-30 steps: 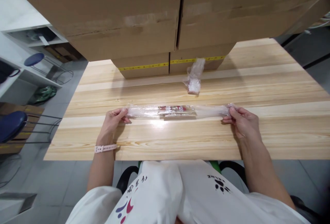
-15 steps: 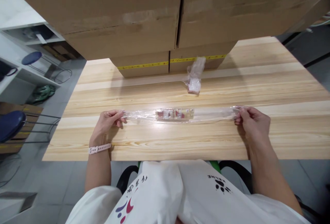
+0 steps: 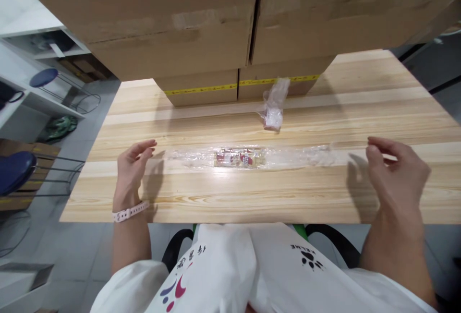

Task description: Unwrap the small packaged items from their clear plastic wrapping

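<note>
Wrapped packet [image 3: 239, 157] flat on wooden table [image 3: 360, 106], long axis left-right, twisted film tails pointing at each hand. Left hand [image 3: 130, 173] just beside left tail, fingers loosely spread, holding nothing. Right hand [image 3: 398, 178] farther off right tail, fingers curled apart, empty. Half a second earlier both pinching tail ends; now released and drawn outward. Small bagged item [image 3: 273, 106] beyond, against cardboard boxes [image 3: 201, 30].
</note>
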A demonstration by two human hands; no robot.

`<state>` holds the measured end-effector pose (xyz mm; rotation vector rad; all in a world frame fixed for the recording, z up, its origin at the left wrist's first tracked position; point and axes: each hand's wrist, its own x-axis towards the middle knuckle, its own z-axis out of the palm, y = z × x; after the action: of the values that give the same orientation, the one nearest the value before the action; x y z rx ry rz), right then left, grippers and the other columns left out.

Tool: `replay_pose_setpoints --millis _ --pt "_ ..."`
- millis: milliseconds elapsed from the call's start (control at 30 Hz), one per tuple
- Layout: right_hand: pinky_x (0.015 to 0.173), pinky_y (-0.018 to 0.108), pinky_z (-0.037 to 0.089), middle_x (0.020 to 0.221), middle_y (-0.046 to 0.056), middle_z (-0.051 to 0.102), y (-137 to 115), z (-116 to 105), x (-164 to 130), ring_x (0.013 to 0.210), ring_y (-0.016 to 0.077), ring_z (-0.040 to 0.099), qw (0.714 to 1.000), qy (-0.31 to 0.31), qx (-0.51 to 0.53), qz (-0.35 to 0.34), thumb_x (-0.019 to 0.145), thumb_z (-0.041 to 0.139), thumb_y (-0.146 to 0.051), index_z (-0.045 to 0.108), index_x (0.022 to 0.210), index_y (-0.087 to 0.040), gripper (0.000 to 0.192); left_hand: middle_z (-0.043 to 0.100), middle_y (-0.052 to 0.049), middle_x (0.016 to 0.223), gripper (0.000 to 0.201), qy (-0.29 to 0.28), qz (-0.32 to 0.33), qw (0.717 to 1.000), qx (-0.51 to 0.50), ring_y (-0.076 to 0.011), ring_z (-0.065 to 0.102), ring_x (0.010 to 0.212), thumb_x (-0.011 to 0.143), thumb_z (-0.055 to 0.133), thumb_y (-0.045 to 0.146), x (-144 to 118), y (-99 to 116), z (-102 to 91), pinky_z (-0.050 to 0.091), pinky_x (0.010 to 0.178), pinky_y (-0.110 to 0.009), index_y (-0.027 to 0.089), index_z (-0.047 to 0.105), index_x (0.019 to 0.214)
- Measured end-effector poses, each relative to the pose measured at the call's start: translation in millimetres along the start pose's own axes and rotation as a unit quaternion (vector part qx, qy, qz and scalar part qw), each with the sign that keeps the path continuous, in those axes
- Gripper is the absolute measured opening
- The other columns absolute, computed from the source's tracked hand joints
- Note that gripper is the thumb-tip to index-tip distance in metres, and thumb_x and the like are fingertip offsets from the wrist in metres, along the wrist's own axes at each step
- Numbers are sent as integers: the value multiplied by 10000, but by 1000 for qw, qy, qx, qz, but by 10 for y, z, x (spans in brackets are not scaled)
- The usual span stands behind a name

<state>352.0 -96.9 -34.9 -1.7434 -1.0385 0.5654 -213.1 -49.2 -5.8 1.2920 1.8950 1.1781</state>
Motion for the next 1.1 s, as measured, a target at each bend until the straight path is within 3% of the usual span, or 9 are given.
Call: replay_pose_setpoints --millis 67,200,300,400,533,667,867,1000,1100 --pt "767 417 560 1207 79 731 -257 205 -81 1013 286 688 985 43 -115 -120 969 611 -401 753 1135 -287 246 795 -21 1089 213 -14 89 996 27 -195 711 988 887 706 286 -10 208 162 568 856 -262 192 779 1064" --pt "1019 510 486 1194 85 756 -582 857 -225 1138 295 652 915 -216 -136 -313 1000 569 -422 726 1161 -250 283 784 -76 1166 253 -204 240 943 106 -235 712 1024 935 682 323 -71 597 786 549 942 -368 190 772 1131" --pt "1057 520 420 1306 123 709 -631 1212 -292 1232 324 588 854 -326 -184 -362 994 595 -428 661 1298 -207 382 752 -117 1240 373 -316 315 868 216 -288 655 1158 917 732 296 -121 725 1237 504 989 -429 175 709 1269" --pt "1050 509 379 1245 147 702 -604 1346 -321 1191 336 566 828 -336 -237 -382 954 659 -423 615 1359 -178 475 742 -136 1216 514 -352 343 814 309 -311 621 1161 872 782 239 -160 725 1480 476 963 -437 155 642 1359" --pt "946 446 391 1067 127 680 -571 1367 -379 1045 310 553 825 -298 -262 -402 957 644 -346 661 1280 -170 368 721 -106 1053 474 -316 388 794 344 -296 598 1060 879 763 203 -280 662 1532 440 872 -405 176 639 1336" --pt "807 392 388 941 113 654 -609 1268 -547 910 272 526 818 -274 -263 -432 1028 465 -199 718 1095 -196 261 661 -99 963 117 -240 466 780 343 -264 553 961 964 619 156 -566 565 1456 405 802 -386 186 681 1059" --pt "864 385 486 1131 63 703 -703 861 -678 1011 239 633 791 -471 -171 -351 1041 550 -342 678 1193 -265 213 656 -113 1174 85 -279 487 777 284 -251 541 1020 1000 545 130 -992 403 1244 428 824 -378 181 588 1054" --pt "895 404 491 1122 92 728 -665 868 -527 1067 264 641 853 -376 -161 -325 1067 466 -324 710 1100 -218 268 643 -126 1264 232 -323 441 804 235 -277 555 1131 992 653 364 -1042 428 1203 444 933 -424 184 555 1100" --pt "863 403 476 1139 105 726 -620 1031 -426 1063 282 640 858 -348 -221 -308 1058 442 -298 710 1111 -205 289 647 -124 1291 291 -325 422 816 223 -280 569 1157 1025 591 365 -1023 496 1267 437 982 -443 193 519 1249"
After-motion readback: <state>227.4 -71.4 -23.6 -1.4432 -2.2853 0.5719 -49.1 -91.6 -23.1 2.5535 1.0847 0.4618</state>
